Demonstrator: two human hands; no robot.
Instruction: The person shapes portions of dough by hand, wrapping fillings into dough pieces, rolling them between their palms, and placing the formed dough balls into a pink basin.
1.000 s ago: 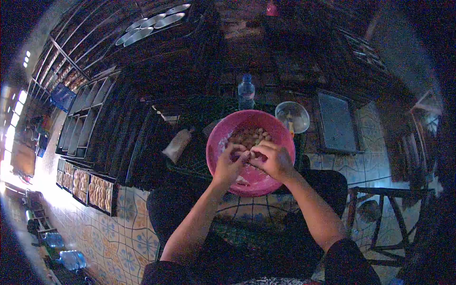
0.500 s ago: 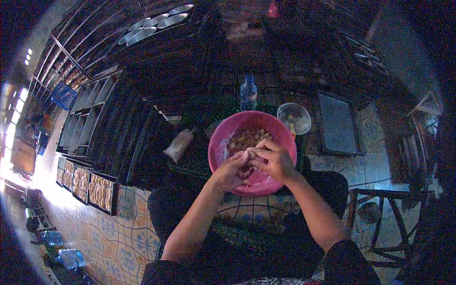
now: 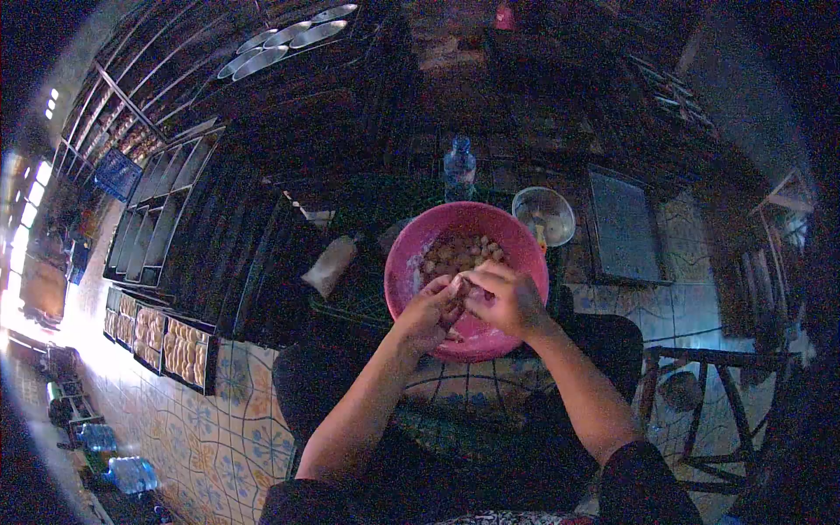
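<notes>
A pink basin (image 3: 403, 296) holds several small pale balls (image 3: 459, 252) in its upper part and a whitish powder on its left wall. Over the basin's lower half, my left hand (image 3: 430, 312) is closed, its fingertips pressed together. My right hand (image 3: 505, 299) meets it from the right with bent fingers, also closed. Whatever lies between the fingertips of both hands is too small and hidden to make out.
A clear bottle (image 3: 459, 171) stands behind the basin, a metal bowl (image 3: 558, 206) with a brush at its right. Farther right lies a flat tray (image 3: 626, 227). A plastic bag (image 3: 331, 267) is at the left, beyond it trays of pale rolls (image 3: 185, 352). A dark stool (image 3: 717, 359) stands lower right.
Both hands stay over the basin; the fingers of my right hand have curled in more, and my left fingers have drawn closer together.
</notes>
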